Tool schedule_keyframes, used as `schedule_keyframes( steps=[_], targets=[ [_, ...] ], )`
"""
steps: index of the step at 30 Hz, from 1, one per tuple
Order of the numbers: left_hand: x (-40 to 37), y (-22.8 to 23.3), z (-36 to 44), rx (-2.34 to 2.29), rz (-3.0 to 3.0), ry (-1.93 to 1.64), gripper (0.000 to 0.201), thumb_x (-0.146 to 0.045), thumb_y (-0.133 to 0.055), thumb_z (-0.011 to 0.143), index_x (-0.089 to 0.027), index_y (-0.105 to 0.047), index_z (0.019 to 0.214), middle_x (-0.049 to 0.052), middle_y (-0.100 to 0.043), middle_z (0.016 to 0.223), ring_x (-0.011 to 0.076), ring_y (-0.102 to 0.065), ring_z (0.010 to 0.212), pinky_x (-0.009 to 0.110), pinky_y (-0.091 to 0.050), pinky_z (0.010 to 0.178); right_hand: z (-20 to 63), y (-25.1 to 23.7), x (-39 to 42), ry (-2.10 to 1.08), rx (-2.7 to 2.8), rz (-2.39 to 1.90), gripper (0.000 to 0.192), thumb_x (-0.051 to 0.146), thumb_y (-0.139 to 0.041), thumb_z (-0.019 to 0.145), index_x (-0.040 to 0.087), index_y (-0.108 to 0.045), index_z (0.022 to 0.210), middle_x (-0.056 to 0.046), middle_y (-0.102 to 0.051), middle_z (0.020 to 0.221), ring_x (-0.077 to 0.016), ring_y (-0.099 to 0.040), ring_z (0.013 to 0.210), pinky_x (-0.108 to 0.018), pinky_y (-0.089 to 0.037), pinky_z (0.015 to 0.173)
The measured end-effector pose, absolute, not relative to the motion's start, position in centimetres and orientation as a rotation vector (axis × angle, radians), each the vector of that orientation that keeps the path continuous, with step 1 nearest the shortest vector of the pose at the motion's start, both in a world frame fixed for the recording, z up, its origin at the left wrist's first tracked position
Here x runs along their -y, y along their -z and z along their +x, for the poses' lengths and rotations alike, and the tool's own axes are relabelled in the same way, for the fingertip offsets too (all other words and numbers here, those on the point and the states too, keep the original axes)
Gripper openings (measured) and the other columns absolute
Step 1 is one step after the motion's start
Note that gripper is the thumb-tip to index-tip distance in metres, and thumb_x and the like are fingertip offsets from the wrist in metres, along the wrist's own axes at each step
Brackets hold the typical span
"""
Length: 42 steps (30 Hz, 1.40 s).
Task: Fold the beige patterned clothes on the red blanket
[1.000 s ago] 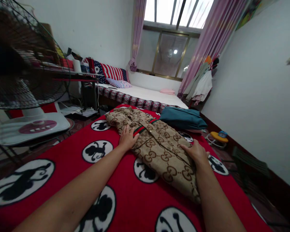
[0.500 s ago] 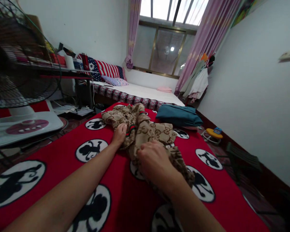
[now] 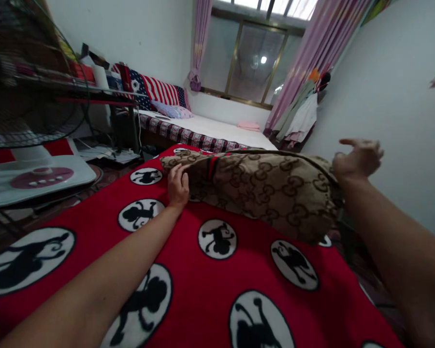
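**Desk:** Gripping what, exactly?

**Photographer:** Right hand, at the right edge of the frame, is pinched shut on one end of a tan monogram-print garment and holds it lifted off the bed, forefinger sticking out. Left hand, centre left, lies fingers-down on the garment's other end beside its red and green stripe, pressing it to the red blanket; whether those fingers are closed round the cloth I cannot tell.

**Desk:** And where does the garment sit?

**Photographer:** Stretched across the middle of the frame between the two hands, low at the left where it touches the blanket, raised at the right, with its lower edge sagging over the blanket's far right side.

**Desk:** Surroundings?

**Photographer:** Red blanket with black cartoon figures in white circles fills the lower frame. A standing fan, its cage blurred, occupies the upper left, its white base below it. Behind the garment, upper centre, a second bed carries a stars-and-stripes pillow and a pink folded cloth. Pink curtains flank the window at top centre, and clothes hang by the right wall.
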<state>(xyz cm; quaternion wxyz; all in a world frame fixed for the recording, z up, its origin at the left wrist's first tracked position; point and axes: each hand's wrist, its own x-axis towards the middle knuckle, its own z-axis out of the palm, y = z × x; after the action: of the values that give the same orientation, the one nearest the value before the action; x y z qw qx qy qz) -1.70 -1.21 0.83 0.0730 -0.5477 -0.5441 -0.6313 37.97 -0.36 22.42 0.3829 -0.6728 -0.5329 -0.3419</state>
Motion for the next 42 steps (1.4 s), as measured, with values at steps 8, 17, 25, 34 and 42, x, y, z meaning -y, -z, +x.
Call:
schedule_keyframes(
  steps=[8,17,25,34,42],
  targets=[
    [2.0,-0.8,-1.5,1.8,-1.583,1.757,0.032,-0.018,-0.052,0.084,-0.016,-0.061,0.114,0.013,-0.051,0.124,0.024,-0.048,0.122,0.035,-0.036,0.11,25.4,-11.6,9.2,0.507,2.276,-1.372,0.017,0.027,-0.058,0.084,0.021,-0.071,0.093,-0.006,-0.069,0.102,-0.0227,-0.06,0.1,-0.032,-0.041,0.088],
    [2.6,-1.1,-0.6,1.688,-2.06,1.511,0.024,-0.014,-0.049,0.082,-0.02,-0.072,0.089,0.006,-0.061,0.091,0.0191,-0.061,0.092,0.03,-0.049,0.088,27.5,-5.1,10.1,0.45,2.437,-2.06,0.034,0.014,-0.042,0.085,0.025,-0.069,0.102,-0.008,-0.072,0.097,-0.022,-0.067,0.085,-0.028,-0.039,0.064],
    [2.6,0.0,1.5,1.486,-2.741,1.002,0.064,-0.045,-0.072,0.074,-0.022,-0.058,0.131,0.009,-0.058,0.135,0.0265,-0.054,0.122,0.033,-0.045,0.1,33.2,-3.9,8.9,0.863,2.492,-1.911,0.052,0.012,-0.045,0.086,0.015,-0.048,0.137,-0.017,-0.061,0.121,-0.0273,-0.057,0.106,-0.035,-0.04,0.083],
    [1.8,-0.5,2.8,1.655,-2.536,0.909,0.018,-0.022,-0.059,0.084,-0.021,-0.076,0.091,0.008,-0.072,0.096,0.024,-0.066,0.094,0.032,-0.051,0.082,31.8,-5.6,4.4,0.535,2.401,-2.094,0.032,0.015,-0.046,0.084,0.018,-0.074,0.099,-0.015,-0.071,0.093,-0.0252,-0.065,0.093,-0.031,-0.044,0.075],
    [3.2,-1.4,3.2,1.532,-2.457,0.996,0.022,-0.029,-0.053,0.09,-0.019,-0.069,0.101,0.011,-0.066,0.106,0.0249,-0.06,0.104,0.037,-0.044,0.095,29.5,-5.7,6.9,0.715,2.332,-1.461,0.038,0.029,-0.045,0.092,0.019,-0.059,0.126,-0.012,-0.059,0.129,-0.0254,-0.05,0.12,-0.037,-0.036,0.102]
  ],
)
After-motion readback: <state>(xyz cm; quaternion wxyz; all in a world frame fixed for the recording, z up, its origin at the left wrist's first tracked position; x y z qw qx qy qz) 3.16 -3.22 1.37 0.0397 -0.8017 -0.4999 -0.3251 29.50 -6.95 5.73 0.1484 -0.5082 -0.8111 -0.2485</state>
